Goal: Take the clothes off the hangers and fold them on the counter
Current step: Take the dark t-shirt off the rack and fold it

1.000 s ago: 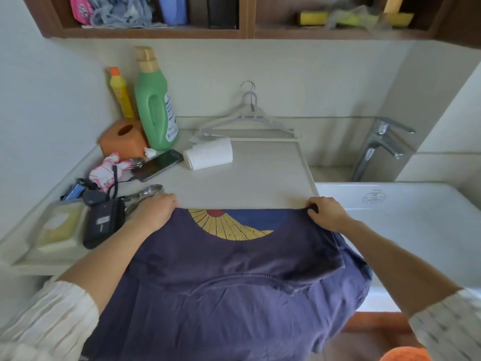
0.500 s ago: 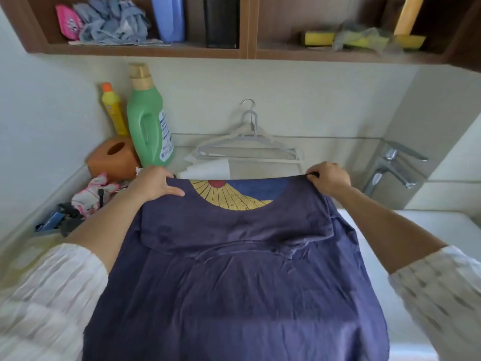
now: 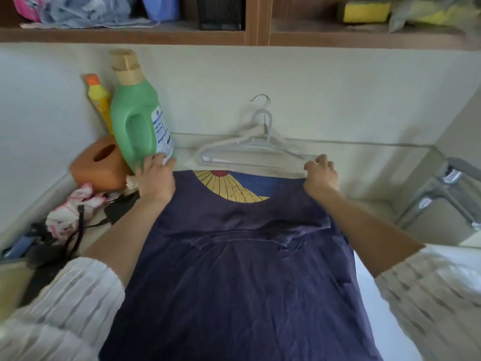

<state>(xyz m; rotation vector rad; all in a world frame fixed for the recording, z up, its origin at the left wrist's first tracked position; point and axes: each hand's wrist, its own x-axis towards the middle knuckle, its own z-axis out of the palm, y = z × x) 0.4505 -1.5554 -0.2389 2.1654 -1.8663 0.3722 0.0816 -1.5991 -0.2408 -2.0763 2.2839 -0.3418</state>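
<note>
Two bottles beyond the left hand [image 3: 155,179]: one yellow bottle [image 3: 100,102], one green bottle [image 3: 138,118]. One navy shirt [image 3: 234,269] stretched between both hands over the counter, each far corner pinched. Two hangers [image 3: 250,149] just beyond the right hand [image 3: 320,175]. One faucet [image 3: 442,194] farther right.
</note>
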